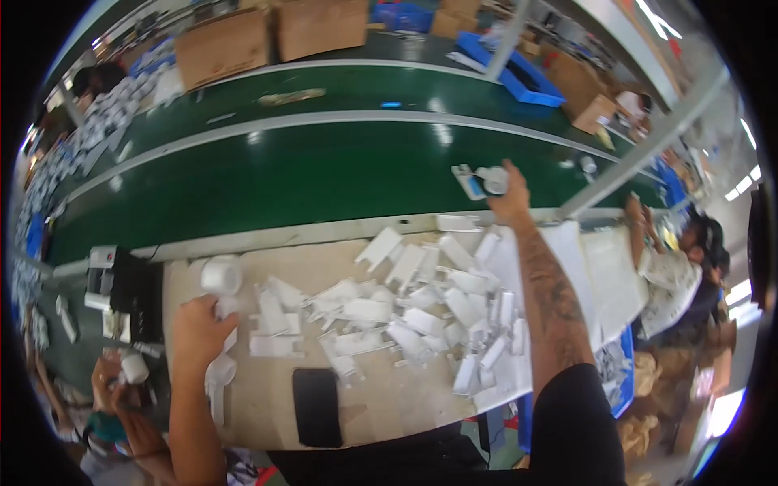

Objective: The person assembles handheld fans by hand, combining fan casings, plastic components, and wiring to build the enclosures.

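My right hand (512, 198) is stretched out over the green conveyor belt, its fingers closed on a white round-headed plastic part (493, 180). Beside that part is a flat white piece with a blue patch (469, 183); whether the two are joined I cannot tell. At the left of the work table my left hand (200, 326) has its thumb and fingers round a white plastic part, mostly hidden by the hand. A white cup-shaped head (221, 275) stands just beyond it, and another white round-headed part (219, 374) lies closer to me. Loose white plastic housings (421, 312) are heaped across the table's middle.
A black phone (317, 407) lies at the table's near edge. Left of the table stands a black-and-white device (121, 283). A co-worker's hands (109, 381) are at lower left; another person (677, 259) works at right. Cardboard boxes (320, 28) and a blue tray (510, 71) stand beyond the belt.
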Available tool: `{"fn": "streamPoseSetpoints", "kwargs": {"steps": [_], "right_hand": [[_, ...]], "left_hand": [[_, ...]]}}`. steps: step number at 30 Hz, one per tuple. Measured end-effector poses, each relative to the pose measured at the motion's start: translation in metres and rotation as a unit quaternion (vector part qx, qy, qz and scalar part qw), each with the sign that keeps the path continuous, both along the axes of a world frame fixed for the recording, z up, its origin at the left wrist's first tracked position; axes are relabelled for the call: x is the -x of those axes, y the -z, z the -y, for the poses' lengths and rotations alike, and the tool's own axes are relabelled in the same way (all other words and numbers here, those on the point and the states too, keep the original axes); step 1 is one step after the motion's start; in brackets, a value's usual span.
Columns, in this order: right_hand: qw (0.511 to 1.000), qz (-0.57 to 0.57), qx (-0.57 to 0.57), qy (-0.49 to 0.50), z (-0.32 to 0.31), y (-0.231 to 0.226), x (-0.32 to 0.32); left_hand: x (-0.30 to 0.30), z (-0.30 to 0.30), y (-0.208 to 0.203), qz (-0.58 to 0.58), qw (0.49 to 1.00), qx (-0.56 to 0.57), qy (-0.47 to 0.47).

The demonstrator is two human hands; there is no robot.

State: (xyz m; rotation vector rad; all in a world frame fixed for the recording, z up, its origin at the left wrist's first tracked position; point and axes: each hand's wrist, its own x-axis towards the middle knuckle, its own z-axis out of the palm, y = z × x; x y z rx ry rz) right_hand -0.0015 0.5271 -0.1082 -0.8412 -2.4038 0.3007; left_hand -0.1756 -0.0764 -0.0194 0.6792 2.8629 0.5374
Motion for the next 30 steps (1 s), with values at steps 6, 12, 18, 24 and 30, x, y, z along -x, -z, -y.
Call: {"fn": "streamPoseSetpoints", "kwargs": {"steps": [6,12,18,24,30], "right_hand": [[0.987,0.006,0.157,0.03,-0.055,0.017,-0.006],[0.981,-0.108,0.155,-0.041,0.017,-0.009,0.004],[0.887,-0.249,0.333,-0.203,0.15,-0.111,-0.032],[0.769,-0.251,0.473,-0.348,0.256,-0.147,-0.064],[0.715,-0.223,0.556,-0.362,0.301,-0.144,-0.077]], "left_hand": [[0.012,-0.008,0.019,-0.01,1.0,0.026,0.01],[0.013,-0.016,0.037,-0.028,0.998,0.054,0.006],[0.019,-0.022,0.041,-0.117,0.992,-0.01,-0.033],[-0.053,-0.065,-0.002,0.154,0.896,-0.416,0.034],[-0.147,-0.113,0.008,0.759,0.388,-0.495,0.168]]}}
